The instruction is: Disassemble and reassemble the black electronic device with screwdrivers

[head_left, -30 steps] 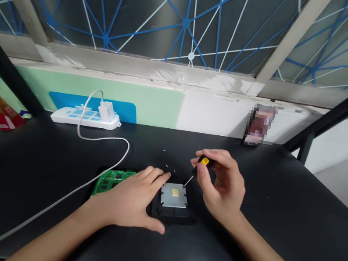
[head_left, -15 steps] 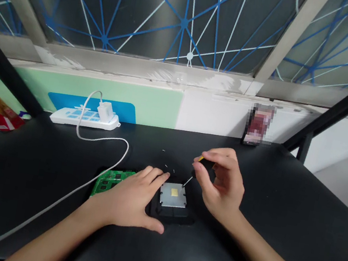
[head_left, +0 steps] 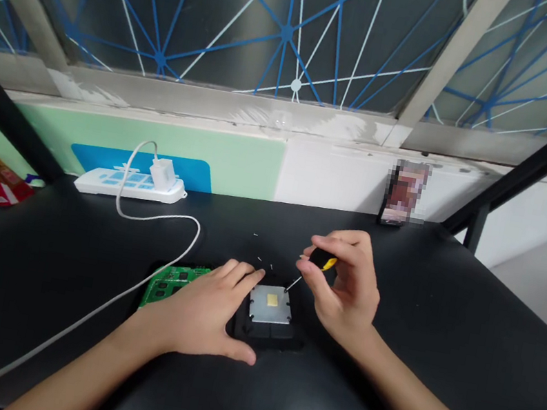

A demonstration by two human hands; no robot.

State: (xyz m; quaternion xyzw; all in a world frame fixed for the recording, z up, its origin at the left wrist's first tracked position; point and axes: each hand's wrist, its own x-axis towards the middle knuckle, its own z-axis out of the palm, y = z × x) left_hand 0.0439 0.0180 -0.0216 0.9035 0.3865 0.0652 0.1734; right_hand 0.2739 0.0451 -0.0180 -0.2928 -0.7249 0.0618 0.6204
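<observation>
One small black and yellow screwdriver (head_left: pixel 321 260) is in the right hand (head_left: pixel 348 287), with the fingers pinched around its fat handle. Its thin tip slants down to the top right corner of a shiny gray plate (head_left: pixel 262 309). The plate has a little pale yellow square (head_left: pixel 272 300) on it and sits on a flat black case (head_left: pixel 269 331), which lies on the black table (head_left: pixel 199 395). The left hand (head_left: pixel 202 315) is open and not gripping, with its fingers spread over the left side of the case and its thumb sticking out below. I cannot tell how hard it presses. A green board (head_left: pixel 167 283) peeks out to the left of that hand. Three tiny thin bits (head_left: pixel 259 259) lie just past the case. Farther back are a white power strip (head_left: pixel 99 181) with a white plug (head_left: pixel 163 175) in it, and a phone (head_left: pixel 400 198) leaning on the wall (head_left: pixel 330 179).
</observation>
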